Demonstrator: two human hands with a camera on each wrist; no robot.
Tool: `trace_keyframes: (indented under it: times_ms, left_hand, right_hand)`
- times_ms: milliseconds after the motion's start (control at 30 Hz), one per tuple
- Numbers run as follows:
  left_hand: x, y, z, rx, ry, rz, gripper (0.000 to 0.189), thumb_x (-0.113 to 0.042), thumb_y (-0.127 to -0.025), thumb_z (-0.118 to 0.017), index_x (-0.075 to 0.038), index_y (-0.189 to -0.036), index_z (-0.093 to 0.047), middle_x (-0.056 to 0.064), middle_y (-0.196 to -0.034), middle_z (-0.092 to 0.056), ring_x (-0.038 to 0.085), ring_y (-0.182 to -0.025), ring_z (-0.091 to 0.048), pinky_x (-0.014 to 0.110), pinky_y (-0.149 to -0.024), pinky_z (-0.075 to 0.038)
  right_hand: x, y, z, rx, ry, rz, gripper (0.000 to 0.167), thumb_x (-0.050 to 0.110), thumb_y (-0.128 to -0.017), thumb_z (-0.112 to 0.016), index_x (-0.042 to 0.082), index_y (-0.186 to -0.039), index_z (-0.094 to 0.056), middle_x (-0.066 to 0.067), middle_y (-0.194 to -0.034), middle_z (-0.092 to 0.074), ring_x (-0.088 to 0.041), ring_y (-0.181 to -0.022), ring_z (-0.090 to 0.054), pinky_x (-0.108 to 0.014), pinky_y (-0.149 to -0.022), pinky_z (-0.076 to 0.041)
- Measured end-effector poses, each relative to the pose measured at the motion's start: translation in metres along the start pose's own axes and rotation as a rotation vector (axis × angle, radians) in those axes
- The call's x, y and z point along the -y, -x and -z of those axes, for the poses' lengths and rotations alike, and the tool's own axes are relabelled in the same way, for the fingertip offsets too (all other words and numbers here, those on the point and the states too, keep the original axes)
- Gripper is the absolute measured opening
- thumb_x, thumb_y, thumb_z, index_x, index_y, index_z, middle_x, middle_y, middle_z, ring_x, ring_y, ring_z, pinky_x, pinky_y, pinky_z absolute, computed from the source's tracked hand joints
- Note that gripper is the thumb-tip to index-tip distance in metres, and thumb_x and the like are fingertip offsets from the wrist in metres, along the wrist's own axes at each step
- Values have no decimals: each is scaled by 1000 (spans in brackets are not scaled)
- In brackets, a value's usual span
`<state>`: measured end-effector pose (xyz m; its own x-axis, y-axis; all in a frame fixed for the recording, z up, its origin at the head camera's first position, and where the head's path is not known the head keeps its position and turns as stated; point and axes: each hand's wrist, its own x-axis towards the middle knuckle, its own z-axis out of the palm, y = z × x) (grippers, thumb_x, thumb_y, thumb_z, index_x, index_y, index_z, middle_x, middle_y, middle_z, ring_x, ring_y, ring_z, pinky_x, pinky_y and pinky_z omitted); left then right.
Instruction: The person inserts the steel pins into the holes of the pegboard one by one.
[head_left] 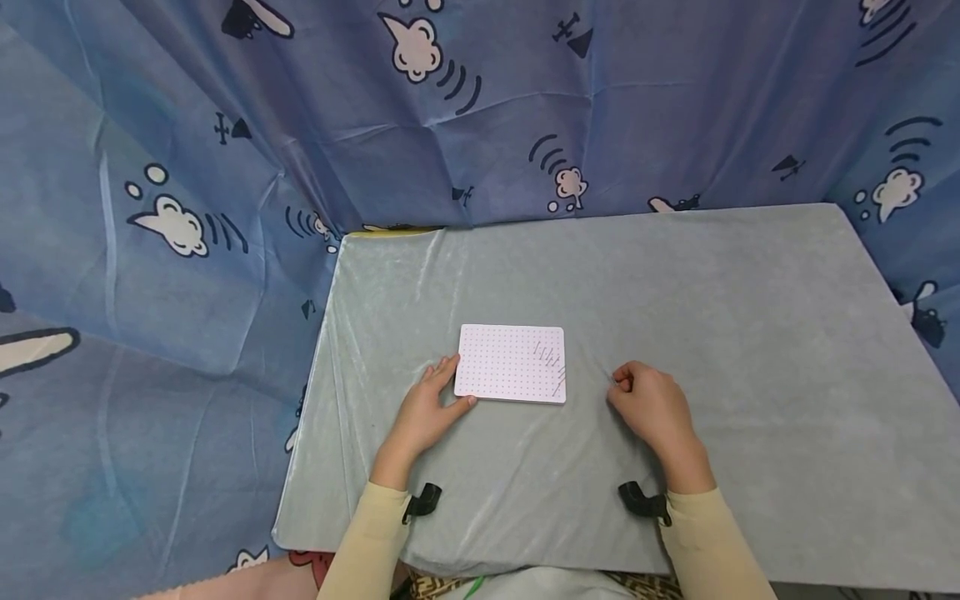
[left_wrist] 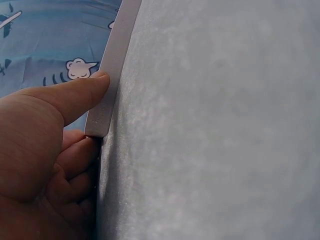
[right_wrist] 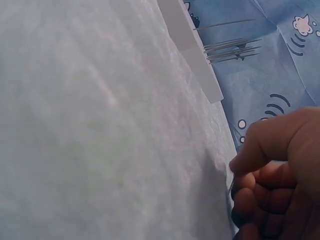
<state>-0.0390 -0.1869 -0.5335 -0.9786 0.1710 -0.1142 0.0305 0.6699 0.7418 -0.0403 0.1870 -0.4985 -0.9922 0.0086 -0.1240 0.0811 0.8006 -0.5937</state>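
Observation:
A white board with rows of small holes lies flat on the cloth-covered table. Several thin metal needles stand in its right part, some leaning. At the board's near left corner, my left hand grips it, thumb along the front edge and fingers at the left side. To the right of the board, apart from it, my right hand is low over the cloth with thumb and forefinger together. Between those fingertips the right wrist view shows a thin needle, mostly hidden by the fingers.
Grey velvety cloth covers the table, slightly wrinkled near the board. A blue patterned curtain hangs behind it and along the left side. Each sleeve carries a black wrist mount, the left mount and the right mount.

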Motion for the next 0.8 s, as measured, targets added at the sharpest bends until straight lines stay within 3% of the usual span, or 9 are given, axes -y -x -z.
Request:
trace_keyframes:
  times_ms: [200,533,800]
  left_hand:
    - [0,0,0,1,-2,7,83,-41,-100,-82,-17,-170,-44,14,-171,-42,43,-161,-29,58,-130,-29]
    - [0,0,0,-3,5,4,83,-41,-100,-82,-18,-169,-44,14,-171,-42,42,-161,-29,58,-130,-29]
    - [1,-1,0,-2,10,7,83,-41,-100,-82,-17,-170,-43,14,-171,-41,42,-162,-28,57,-130,-28]
  right_hand:
    - [6,0,0,-56,-39,11,9,12,-88,-65,7,-94,-71,-4,-79,-66,-23,-68,-58,-36,-64,-46]
    - [18,-1,-6,-79,-135,101,10,5,-90,-65,7,-95,-74,-4,-82,-69,-22,-73,-59,-38,-68,-48]
    - [26,0,-16,-147,-260,187,11,-1,-90,-73,7,-97,-73,-4,-81,-70,-17,-68,-55,-26,-60,-45]
